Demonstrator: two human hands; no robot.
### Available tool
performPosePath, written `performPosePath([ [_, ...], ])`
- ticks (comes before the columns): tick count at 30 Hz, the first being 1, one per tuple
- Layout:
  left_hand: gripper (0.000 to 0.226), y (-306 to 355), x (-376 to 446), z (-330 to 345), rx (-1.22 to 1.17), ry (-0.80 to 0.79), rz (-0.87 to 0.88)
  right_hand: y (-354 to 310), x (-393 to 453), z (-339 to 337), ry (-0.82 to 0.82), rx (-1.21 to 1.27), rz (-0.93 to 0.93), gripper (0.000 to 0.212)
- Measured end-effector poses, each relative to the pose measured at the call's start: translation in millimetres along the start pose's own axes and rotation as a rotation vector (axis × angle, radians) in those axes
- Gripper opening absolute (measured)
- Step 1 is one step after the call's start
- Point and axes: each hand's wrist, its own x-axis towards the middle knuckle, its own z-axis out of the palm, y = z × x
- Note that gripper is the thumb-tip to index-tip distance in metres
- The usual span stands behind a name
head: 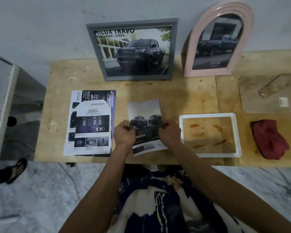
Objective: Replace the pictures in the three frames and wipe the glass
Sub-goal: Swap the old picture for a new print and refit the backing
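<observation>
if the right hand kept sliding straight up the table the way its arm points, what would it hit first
Probably the grey frame leaning on the wall. The right hand, gripping the truck page, angles up-left; only bare table lies between.

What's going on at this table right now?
A person is holding a car brochure page with both hands, the left hand and right hand gripping its sides over the wooden table. A white frame lies flat and empty to the right, with a red cloth beyond it. A grey frame and a pink arched frame lean against the wall, each already showing a truck picture. More brochure pages lie on the left.
</observation>
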Motion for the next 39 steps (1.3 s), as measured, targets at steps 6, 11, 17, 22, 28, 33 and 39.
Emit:
performPosePath([
  [6,0.013,1.7,-28.5,0.6,-0.142,0.013,0.029,6.3,-2.6,-24.8,-0.022,0.053,-0.102,0.027],
  [11,0.016,-12.6,-46.8,-3.9,-0.345,-0.024,0.003,21.3,-17.1,-44.0,0.042,0.110,-0.162,0.029],
  [17,0.018,-53.2,-115.1,-0.6,-0.728,-0.015,-0.063,65.8,-71.3,-51.0,0.087,0.306,-0.095,0.051],
  [22,0.035,-94.7,-177.9,12.9,-0.937,-0.049,-0.178,110.0,-122.4,-33.5,-0.026,0.493,0.022,0.045],
  [28,0.026,-122.6,-234.7,38.4,-0.985,-0.133,-0.294,152.4,-167.9,-51.9,-0.011,0.550,-0.013,0.040],
  [33,0.040,-111.4,-238.9,52.1,-1.014,-0.206,-0.276,174.2,-165.4,-100.1,0.058,0.536,-0.055,0.043],
  [39,0.042,-80.1,-215.9,68.4,-0.647,-0.182,-0.106,194.4,-141.5,-156.2,0.082,0.532,-0.014,0.046],
])
